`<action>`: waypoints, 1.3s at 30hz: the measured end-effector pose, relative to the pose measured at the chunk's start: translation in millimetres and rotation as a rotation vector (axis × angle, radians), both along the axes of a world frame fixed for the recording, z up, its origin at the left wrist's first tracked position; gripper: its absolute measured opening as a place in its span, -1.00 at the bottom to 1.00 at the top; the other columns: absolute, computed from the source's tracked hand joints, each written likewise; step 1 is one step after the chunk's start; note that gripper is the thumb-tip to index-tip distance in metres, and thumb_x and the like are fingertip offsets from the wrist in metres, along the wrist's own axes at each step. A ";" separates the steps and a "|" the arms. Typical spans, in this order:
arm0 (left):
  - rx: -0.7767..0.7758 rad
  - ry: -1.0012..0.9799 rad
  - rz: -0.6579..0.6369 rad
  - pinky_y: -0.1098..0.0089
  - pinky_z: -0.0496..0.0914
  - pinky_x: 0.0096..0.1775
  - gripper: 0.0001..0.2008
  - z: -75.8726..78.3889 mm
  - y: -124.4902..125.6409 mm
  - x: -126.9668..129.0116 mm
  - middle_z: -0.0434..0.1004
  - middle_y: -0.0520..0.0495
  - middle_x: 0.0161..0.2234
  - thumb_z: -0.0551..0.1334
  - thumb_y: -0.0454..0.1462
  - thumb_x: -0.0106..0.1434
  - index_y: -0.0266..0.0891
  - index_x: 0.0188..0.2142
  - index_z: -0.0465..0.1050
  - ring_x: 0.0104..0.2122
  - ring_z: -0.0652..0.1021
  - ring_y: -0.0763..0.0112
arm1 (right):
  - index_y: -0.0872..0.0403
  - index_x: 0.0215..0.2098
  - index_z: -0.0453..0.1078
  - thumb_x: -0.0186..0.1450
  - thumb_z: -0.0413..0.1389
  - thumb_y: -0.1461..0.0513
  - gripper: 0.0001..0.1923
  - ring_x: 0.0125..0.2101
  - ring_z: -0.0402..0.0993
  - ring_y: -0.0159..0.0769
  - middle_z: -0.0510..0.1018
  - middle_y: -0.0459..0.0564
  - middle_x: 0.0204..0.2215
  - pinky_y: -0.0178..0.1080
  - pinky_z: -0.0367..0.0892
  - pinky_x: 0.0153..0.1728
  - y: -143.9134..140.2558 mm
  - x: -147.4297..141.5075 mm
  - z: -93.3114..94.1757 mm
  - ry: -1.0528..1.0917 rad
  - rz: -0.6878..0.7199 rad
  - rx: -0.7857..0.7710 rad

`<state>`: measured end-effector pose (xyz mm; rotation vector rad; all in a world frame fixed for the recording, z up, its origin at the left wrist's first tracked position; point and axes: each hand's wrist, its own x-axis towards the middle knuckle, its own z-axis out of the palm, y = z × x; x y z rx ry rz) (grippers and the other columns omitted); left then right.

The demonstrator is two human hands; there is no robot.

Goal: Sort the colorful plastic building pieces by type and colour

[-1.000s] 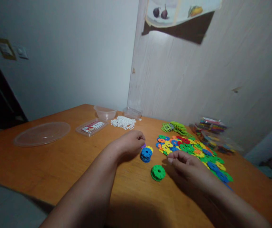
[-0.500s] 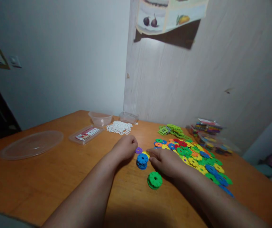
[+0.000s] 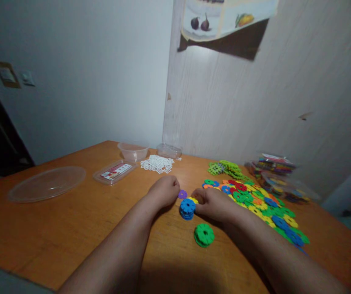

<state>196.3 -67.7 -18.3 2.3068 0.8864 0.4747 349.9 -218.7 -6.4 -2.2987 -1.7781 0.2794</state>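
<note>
My left hand (image 3: pixel 165 191) rests on the table, its fingers curled closed; what they hold, if anything, is hidden. Just right of it is a purple flower-shaped disc (image 3: pixel 182 194). My right hand (image 3: pixel 214 203) has thumb and forefinger bent round the edge of a yellow flower-shaped disc (image 3: pixel 194 200), which is partly hidden. In front of that disc, close to the right thumb, stands a stack of blue flower-shaped discs (image 3: pixel 187 207). A shorter stack of green discs (image 3: pixel 205 234) sits nearer to me.
Loose coloured discs (image 3: pixel 255 204) spread across the right side. Lime-green pieces (image 3: pixel 226 168), white pieces (image 3: pixel 157 163) and a clear bowl (image 3: pixel 132 152) lie toward the back. At left are a clear oval lid (image 3: pixel 47 183) and a labelled lid (image 3: pixel 114 172). Filled packages (image 3: pixel 275 163) stand at back right.
The view has shifted slightly, moving everything a little right in the picture. My right hand's fingers, stretched toward the yellow disc before, are now more bent around it. My left hand stays beside the purple disc.
</note>
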 end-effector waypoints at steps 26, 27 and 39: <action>0.087 0.141 -0.015 0.39 0.23 -0.40 -0.82 2.7 -7.6 5.0 0.60 -0.13 -0.36 0.16 -0.26 0.18 -0.23 -0.37 0.54 -0.38 0.51 0.30 | -0.04 -0.04 0.56 0.26 0.12 -0.01 -0.60 -0.30 0.53 -0.17 0.65 0.00 -0.28 -0.27 0.21 -0.40 -36.9 69.0 -4.5 -0.098 -0.242 0.158; 0.085 0.143 -0.013 0.40 0.23 -0.40 -0.82 2.4 -7.5 4.9 0.60 -0.13 -0.35 0.15 -0.26 0.18 -0.23 -0.36 0.54 -0.38 0.52 0.30 | -0.05 -0.06 0.57 0.27 0.12 0.00 -0.63 -0.28 0.54 -0.16 0.66 0.01 -0.27 -0.27 0.22 -0.38 -35.1 69.3 -5.3 -0.117 -0.244 0.158; 0.097 0.156 -0.003 0.42 0.23 -0.41 -0.81 0.9 -7.6 4.9 0.61 -0.12 -0.34 0.15 -0.24 0.21 -0.23 -0.34 0.54 -0.37 0.52 0.32 | -0.01 -0.10 0.55 0.41 -0.03 0.11 -0.68 -0.20 0.49 -0.18 0.57 0.07 -0.18 -0.26 0.22 -0.29 -40.5 69.5 -6.7 -0.308 -0.279 0.282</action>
